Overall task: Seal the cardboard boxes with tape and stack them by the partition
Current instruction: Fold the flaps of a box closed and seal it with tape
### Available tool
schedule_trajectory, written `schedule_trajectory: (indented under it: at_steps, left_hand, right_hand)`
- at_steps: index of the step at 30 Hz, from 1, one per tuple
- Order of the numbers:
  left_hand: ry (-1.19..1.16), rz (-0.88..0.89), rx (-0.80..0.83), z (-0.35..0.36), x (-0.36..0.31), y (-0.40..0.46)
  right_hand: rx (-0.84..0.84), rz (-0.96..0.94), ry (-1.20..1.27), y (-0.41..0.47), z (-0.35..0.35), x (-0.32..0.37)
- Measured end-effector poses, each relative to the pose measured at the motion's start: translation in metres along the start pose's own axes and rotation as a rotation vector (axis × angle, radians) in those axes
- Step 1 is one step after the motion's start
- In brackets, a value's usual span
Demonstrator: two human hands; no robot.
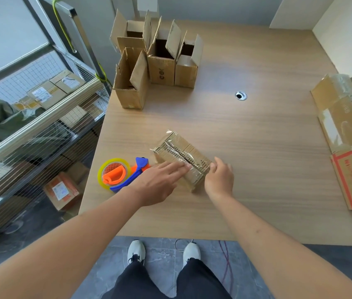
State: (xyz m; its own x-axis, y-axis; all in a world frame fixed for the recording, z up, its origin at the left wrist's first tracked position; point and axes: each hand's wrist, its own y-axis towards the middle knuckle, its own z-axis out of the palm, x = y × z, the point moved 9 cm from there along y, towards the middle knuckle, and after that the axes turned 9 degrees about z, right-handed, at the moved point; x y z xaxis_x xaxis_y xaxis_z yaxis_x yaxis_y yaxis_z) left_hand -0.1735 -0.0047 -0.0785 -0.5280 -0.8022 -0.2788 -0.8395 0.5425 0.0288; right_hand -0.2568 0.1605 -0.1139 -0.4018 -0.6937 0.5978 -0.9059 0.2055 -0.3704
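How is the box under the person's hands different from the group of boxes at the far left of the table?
The box under the hands lies on its side, flaps closed and covered in clear tape; the far boxes stand upright with flaps open and their insides showing. The left hand presses flat on the taped box and the right hand touches its end; nobody touches the far boxes. All are brown cardboard.

Both bare arms extend forward. Left hand [160, 184]: palm down, fingers straight and together, tips pressing flat. Right hand [219, 178]: set on edge, thumb up, fingers loosely curled; what they grip, if anything, cannot be told.
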Motion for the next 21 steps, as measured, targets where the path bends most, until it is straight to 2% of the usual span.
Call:
schedule_trajectory:
  at_steps: [3, 7, 12, 14, 17, 21]
  left_hand:
    - [-0.008, -0.017, -0.035, -0.005, 0.001, 0.003]
    - [0.004, -0.215, -0.122, -0.016, 0.022, 0.0]
    - [0.022, -0.261, -0.104, -0.014, 0.045, 0.0]
    - [0.004, -0.264, -0.043, -0.006, 0.051, 0.001]
    - [-0.035, -0.278, 0.039, 0.004, 0.053, 0.001]
    - [-0.008, -0.285, 0.013, 0.003, 0.045, -0.001]
  right_hand:
    - [0.057, -0.106, -0.057, -0.008, -0.001, 0.009]
    - [0.145, -0.248, -0.175, -0.015, 0.013, 0.022]
    - [0.183, -0.323, -0.103, -0.009, 0.009, 0.028]
    - [0.193, -0.345, -0.08, -0.006, 0.003, 0.029]
    - [0.107, -0.355, -0.115, -0.001, -0.008, 0.029]
    - [-0.138, -0.42, -0.284, -0.015, -0.02, 0.038]
